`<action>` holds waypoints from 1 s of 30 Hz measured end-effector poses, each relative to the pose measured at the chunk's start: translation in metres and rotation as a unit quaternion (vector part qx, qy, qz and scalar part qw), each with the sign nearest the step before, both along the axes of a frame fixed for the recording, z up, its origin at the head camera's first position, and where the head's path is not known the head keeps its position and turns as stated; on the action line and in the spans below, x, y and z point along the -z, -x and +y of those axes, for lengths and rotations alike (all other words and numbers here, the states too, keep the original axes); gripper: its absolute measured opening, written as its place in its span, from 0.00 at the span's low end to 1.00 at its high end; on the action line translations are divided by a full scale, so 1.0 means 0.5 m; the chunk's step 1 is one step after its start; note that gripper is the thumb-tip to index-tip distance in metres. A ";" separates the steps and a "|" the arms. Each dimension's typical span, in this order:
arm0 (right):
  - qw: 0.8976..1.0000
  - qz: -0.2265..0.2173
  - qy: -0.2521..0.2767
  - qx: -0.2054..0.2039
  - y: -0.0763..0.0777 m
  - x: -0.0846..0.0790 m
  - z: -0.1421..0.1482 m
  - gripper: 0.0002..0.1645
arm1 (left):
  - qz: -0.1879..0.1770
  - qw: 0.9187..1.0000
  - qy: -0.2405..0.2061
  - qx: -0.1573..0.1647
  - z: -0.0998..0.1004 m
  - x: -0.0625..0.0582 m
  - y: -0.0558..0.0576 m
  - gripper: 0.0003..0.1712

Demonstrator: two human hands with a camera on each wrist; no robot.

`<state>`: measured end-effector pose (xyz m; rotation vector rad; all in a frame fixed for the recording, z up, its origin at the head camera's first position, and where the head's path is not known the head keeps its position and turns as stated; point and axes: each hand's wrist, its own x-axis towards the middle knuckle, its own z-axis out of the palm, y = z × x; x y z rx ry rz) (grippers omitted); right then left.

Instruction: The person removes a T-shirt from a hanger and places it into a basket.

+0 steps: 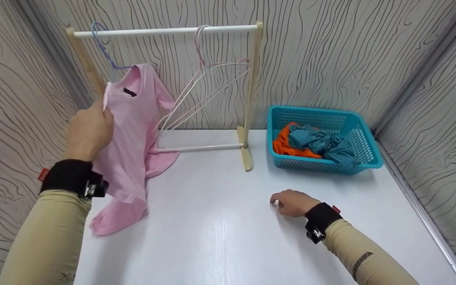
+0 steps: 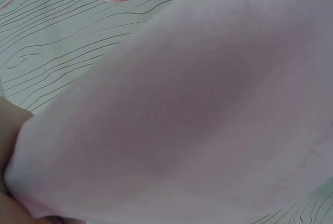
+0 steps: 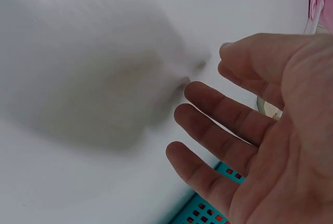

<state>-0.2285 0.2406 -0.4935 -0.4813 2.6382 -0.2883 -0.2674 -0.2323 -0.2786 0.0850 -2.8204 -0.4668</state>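
Observation:
My left hand (image 1: pixel 89 130) grips a pink long-sleeved top (image 1: pixel 127 118) at its shoulder on the left side. One arm of a blue hanger (image 1: pixel 107 53), hooked over the rack's upper bar, runs into the neck opening; how far it reaches inside is hidden. The top hangs down, and a sleeve trails onto the table. In the left wrist view, pink cloth (image 2: pixel 182 104) fills most of the picture. Over the white table, in front of the basket, my right hand (image 1: pixel 293 202) holds nothing. Its fingers (image 3: pixel 223 109) are relaxed and slightly bent in the right wrist view.
A wooden rack with a white upper bar (image 1: pixel 152 31) stands at the back of the table (image 1: pixel 212 221). Pink and white hangers (image 1: pixel 202 75) hang right of the top. A teal basket (image 1: pixel 327 164) at right holds orange cloth (image 1: pixel 285 144) and blue-green cloth (image 1: pixel 319 140). Patterned walls enclose the table.

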 end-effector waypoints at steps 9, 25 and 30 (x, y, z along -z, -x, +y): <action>1.000 -0.001 -0.003 -0.005 0.001 -0.003 -0.007 0.18 | 0.023 1.000 0.022 0.001 -0.011 -0.030 -0.017 0.25; 1.000 0.006 0.012 -0.015 0.001 0.004 -0.006 0.16 | -0.006 0.999 0.023 0.045 -0.024 -0.037 -0.023 0.20; 1.000 0.012 0.015 -0.014 -0.001 0.002 -0.004 0.15 | -0.002 0.998 0.027 0.053 -0.024 -0.044 -0.021 0.19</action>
